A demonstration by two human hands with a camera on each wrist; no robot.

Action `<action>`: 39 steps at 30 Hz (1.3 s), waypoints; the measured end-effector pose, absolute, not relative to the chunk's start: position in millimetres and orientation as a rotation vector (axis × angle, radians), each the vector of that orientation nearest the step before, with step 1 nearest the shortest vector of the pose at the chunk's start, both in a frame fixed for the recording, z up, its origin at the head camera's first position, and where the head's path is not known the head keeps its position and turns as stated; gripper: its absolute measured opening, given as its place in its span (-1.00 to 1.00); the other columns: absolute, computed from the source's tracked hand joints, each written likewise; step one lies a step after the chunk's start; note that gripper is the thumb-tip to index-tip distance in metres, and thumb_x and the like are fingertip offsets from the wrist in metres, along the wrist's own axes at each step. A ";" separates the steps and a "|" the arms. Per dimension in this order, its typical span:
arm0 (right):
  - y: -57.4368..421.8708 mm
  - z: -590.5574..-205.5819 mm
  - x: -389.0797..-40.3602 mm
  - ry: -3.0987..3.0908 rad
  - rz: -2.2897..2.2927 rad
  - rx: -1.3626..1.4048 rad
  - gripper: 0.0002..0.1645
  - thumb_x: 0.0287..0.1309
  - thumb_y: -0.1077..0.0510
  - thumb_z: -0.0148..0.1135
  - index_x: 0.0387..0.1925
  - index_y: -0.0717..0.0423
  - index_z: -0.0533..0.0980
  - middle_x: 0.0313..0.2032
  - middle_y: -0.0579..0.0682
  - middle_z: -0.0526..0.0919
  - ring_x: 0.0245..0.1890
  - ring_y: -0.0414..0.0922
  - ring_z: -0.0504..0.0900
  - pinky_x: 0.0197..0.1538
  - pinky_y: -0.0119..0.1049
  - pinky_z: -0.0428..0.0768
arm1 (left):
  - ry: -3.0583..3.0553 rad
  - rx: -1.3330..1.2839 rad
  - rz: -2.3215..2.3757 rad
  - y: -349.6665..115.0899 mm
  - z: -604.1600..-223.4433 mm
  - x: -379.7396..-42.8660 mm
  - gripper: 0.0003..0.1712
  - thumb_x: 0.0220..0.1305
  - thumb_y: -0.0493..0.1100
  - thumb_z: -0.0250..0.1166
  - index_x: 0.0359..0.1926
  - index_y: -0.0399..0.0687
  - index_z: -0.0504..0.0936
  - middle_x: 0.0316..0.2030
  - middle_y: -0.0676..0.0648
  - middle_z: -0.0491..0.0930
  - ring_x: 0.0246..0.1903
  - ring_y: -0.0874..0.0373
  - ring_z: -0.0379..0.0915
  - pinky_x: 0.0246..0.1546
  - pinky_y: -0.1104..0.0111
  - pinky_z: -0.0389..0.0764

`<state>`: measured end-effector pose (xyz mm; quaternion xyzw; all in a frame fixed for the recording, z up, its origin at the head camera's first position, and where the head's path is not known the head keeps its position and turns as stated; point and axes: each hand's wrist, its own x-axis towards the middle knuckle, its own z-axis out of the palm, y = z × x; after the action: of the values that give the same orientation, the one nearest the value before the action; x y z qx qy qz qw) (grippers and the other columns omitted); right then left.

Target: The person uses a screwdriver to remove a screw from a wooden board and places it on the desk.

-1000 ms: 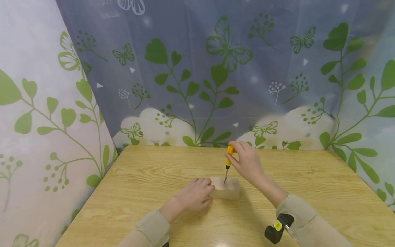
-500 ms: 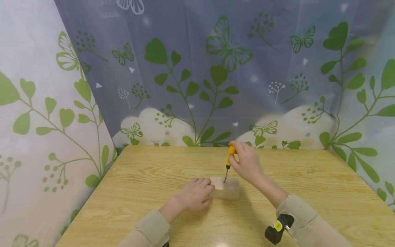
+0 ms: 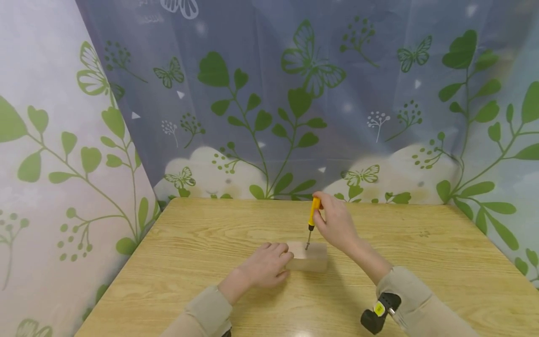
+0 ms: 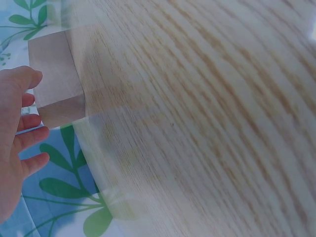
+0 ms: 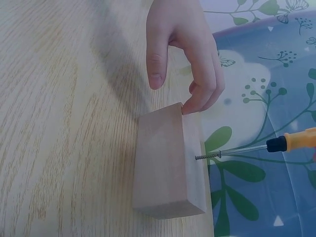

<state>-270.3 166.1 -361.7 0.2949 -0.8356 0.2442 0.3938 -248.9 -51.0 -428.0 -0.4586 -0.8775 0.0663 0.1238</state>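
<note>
A pale wooden block [image 3: 306, 265] lies on the table. My left hand [image 3: 265, 265] holds its left end; in the right wrist view the bent fingers [image 5: 205, 81] touch the block's end while the thumb stands apart from it. A yellow screwdriver [image 3: 313, 213] with a black collar is gripped in my right hand [image 3: 337, 222], fingers and thumb round the handle. Its shaft slants down to a screw [image 5: 207, 156], which stands in the block's top face with much of its threaded shank showing. In the left wrist view my left hand [image 4: 17, 123] overlaps the block [image 4: 57, 69].
The wood-grain table [image 3: 189, 248] extends around the block on all sides. Behind it hangs a blue curtain [image 3: 236, 28] printed with leaves and butterflies. A similar pale curtain [image 3: 46, 84] borders the left. A black device [image 3: 381, 311] is strapped to the right wrist.
My right fingers and thumb have shifted on the screwdriver handle, which leans slightly more to the right than a second ago. My left hand and the block stay in place.
</note>
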 end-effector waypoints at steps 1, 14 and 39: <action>166.5 -361.4 -270.2 -2.114 0.629 0.750 -0.62 -0.04 0.41 0.18 -0.09 0.34 0.43 -0.33 0.12 0.52 -0.35 0.01 0.48 -0.26 -0.13 0.48 | -2.559 -1.337 0.194 -51.1 -427.9 -248.8 -0.63 0.25 0.07 0.15 -0.01 0.01 0.41 -0.10 0.03 0.36 -0.08 0.16 0.37 -0.03 0.33 0.45; 169.0 -359.9 -270.6 -2.065 0.555 0.790 -0.58 -0.11 0.47 0.19 -0.10 0.29 0.47 -0.36 0.11 0.54 -0.38 0.02 0.49 -0.30 -0.12 0.49 | -2.587 -1.334 0.168 -50.6 -426.9 -248.0 -0.60 0.26 0.07 0.15 0.03 0.00 0.42 -0.08 0.01 0.37 -0.04 0.14 0.37 0.02 0.28 0.43; 164.0 -359.3 -270.7 -2.046 0.525 0.811 -0.57 -0.08 0.40 0.32 -0.11 0.38 0.41 -0.38 0.12 0.53 -0.43 -0.01 0.48 -0.33 -0.16 0.48 | -2.580 -1.334 0.210 -50.6 -426.6 -248.7 -0.61 0.27 0.08 0.13 0.02 0.01 0.42 -0.13 0.05 0.36 -0.10 0.18 0.36 0.01 0.30 0.43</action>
<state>-270.7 164.0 -359.3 0.3245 -0.8184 0.2098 0.4254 -248.7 -50.6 -426.6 -0.4552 -0.8801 0.0715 0.1145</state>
